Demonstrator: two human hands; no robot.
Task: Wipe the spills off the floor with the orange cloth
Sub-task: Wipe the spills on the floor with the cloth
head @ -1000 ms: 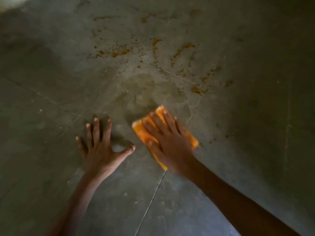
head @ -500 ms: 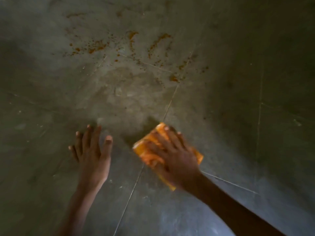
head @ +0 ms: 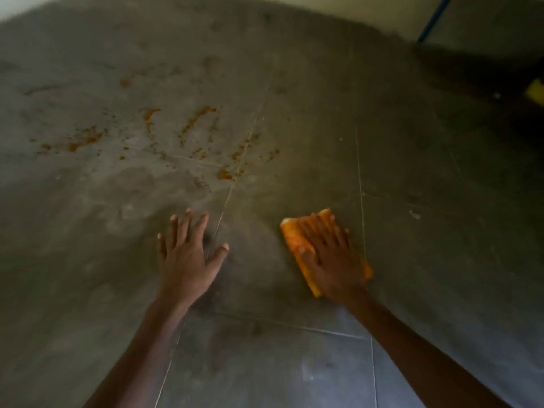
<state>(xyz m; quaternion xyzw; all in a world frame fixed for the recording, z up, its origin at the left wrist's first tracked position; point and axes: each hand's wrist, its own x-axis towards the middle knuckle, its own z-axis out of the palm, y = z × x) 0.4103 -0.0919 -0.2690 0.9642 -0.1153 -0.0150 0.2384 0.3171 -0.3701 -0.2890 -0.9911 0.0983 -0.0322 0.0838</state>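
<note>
Far left to centre, well ahead of both grips: rust-orange spills (head: 88,139) spattered over the grey floor (head: 441,231), not yet wiped. Nearest blot (head: 225,174) right beside a tile joint (head: 223,201). Closer in, a dull smeared patch (head: 132,184), probably damp.

Next, left grip (head: 188,260): flat on the floor, fingers straight and spread, thumb out, holding nothing. Looks like a brace only. Closer to the nearest blot than the other one, but bare.

Then right grip (head: 332,260): palm down, fingers straight, pressing the orange cloth (head: 294,240) onto the floor, with no curl round it to be seen. Folded to an oblong, long axis running away from the body, far end leaning a little left. Well short of the mess and off to its right.

By judgement: a push forward and leftward, roughly along that axis, to the nearest blot first, then across to the far-left spatter.

Far right edge: a yellow object (head: 535,91), too cut off to name. Above it, a blue line (head: 432,19) against the pale wall (head: 353,13). No brand, label or writing legible anywhere.
</note>
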